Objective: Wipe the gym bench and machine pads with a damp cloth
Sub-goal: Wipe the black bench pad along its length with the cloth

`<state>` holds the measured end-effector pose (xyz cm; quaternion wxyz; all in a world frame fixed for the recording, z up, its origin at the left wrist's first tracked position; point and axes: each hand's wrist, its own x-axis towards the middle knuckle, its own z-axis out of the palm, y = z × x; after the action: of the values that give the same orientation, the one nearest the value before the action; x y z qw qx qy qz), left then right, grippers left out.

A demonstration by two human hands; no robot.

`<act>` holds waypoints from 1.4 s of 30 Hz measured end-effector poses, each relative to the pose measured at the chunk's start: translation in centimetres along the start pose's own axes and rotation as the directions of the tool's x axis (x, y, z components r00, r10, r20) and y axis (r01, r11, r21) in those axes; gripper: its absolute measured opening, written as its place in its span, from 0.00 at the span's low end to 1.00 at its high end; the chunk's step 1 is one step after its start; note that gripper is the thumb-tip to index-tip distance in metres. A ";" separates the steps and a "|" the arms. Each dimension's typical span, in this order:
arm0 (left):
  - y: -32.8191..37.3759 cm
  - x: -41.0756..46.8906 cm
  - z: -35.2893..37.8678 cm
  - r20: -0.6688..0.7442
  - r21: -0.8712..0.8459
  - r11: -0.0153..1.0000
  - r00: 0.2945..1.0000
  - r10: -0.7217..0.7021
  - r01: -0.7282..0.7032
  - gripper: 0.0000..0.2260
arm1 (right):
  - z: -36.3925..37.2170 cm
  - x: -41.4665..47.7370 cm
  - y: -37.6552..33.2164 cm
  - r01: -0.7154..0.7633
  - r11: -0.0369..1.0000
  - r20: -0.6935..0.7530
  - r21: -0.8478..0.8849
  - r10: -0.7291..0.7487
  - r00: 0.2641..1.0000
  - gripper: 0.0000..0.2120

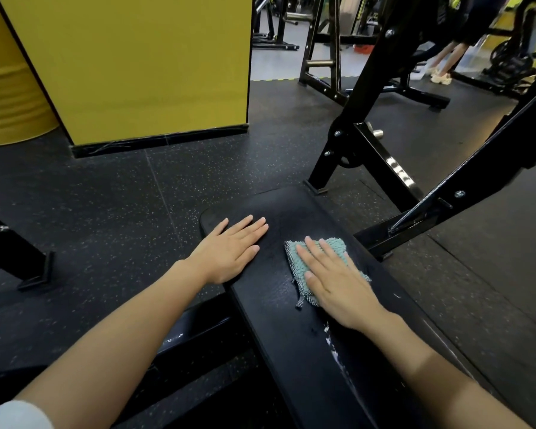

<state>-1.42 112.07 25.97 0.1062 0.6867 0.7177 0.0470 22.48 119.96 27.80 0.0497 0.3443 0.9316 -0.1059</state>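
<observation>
Hands flat, fingers spread: right hand (338, 283) presses nubby teal cloth (314, 267) onto smooth black bench pad (291, 335).

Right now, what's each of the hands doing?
Left hand: open, flat on the bench pad, holding nothing.
Right hand: open, pressing the teal cloth onto the pad.
</observation>
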 end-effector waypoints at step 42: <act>1.9 -2.4 0.6 0.066 0.012 0.999 0.997 -0.051 0.050 0.39 | 3.0 -4.8 -5.4 0.106 0.994 -0.132 -0.031 -0.109 0.985 0.25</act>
<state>0.65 109.75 26.02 0.1275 0.6699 0.7312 0.0180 22.69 112.23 26.52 -0.0146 0.2993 0.9512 -0.0742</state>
